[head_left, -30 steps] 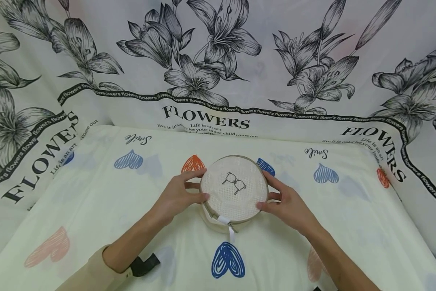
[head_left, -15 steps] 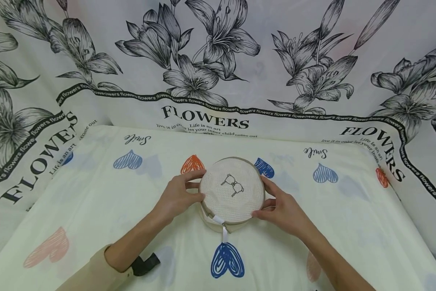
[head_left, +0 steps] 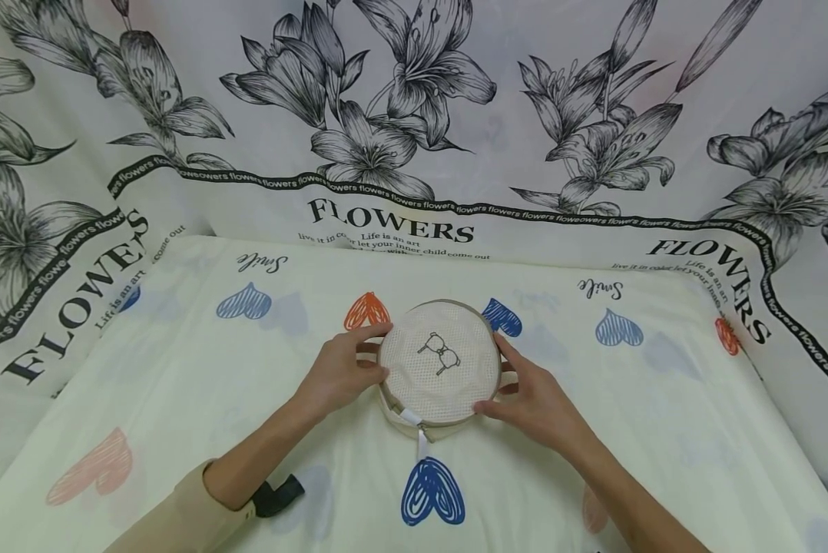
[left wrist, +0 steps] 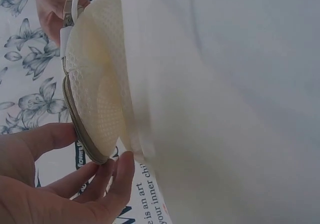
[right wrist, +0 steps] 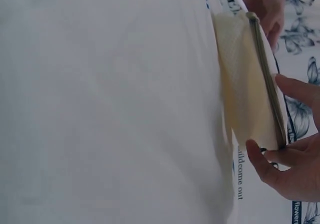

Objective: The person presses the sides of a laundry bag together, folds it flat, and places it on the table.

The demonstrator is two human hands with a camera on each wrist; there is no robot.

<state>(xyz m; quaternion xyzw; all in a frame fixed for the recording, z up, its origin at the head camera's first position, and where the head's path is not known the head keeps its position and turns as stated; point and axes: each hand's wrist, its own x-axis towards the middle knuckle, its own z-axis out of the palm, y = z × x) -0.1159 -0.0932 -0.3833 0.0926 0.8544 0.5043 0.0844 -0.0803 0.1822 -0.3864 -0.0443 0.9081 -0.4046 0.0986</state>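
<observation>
A round cream mesh bra wash bag (head_left: 439,392), with a small bra outline on its lid, sits on the cloth in the middle of the head view. Its zip runs round the lid, and a white ribbon tab (head_left: 423,445) hangs from the near side. My left hand (head_left: 341,369) holds the bag's left side between thumb and fingers. On the opposite side my right hand (head_left: 534,395) grips the edge, thumb at the lid's near rim. In the left wrist view the soft mesh wall (left wrist: 95,84) bulges below the brown zip band (left wrist: 82,129).
A pale cloth (head_left: 213,399) printed with hearts covers the surface. Behind it rises a white curtain (head_left: 497,153) with black flower drawings. Beside the left sleeve (head_left: 186,507) a black strap piece (head_left: 279,495) shows.
The bag has turned slightly, its ribbon tab swinging left. The right hand has shifted a little left with it, while the left hand stays nearly in place.
</observation>
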